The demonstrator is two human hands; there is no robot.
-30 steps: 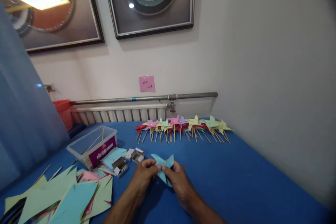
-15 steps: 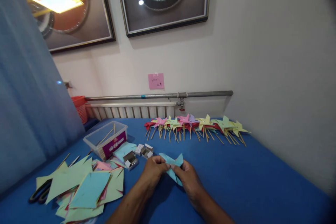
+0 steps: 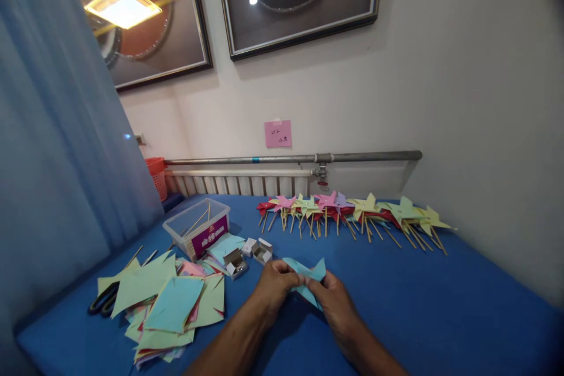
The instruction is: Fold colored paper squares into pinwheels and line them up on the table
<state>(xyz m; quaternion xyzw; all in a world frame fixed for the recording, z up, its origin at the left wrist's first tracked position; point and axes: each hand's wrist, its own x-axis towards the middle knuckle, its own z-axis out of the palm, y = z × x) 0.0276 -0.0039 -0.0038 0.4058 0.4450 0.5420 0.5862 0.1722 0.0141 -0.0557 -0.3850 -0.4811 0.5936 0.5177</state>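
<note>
Both hands — left hand (image 3: 275, 285) and right hand (image 3: 337, 302) — pinch a half-folded light-blue paper pinwheel (image 3: 307, 279) just above the blue table (image 3: 440, 305); finished pinwheels (image 3: 352, 211) line the back, a stack of cut paper squares (image 3: 171, 305) remains

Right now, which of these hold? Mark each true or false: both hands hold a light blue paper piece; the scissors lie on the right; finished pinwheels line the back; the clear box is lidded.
1. Both hands, left hand and right hand, hold the light blue paper piece: true.
2. The scissors lie on the right: false, they lie far left beside the paper stack.
3. Finished pinwheels line the back: true.
4. The clear box is lidded: false, it stands open with sticks inside.
</note>
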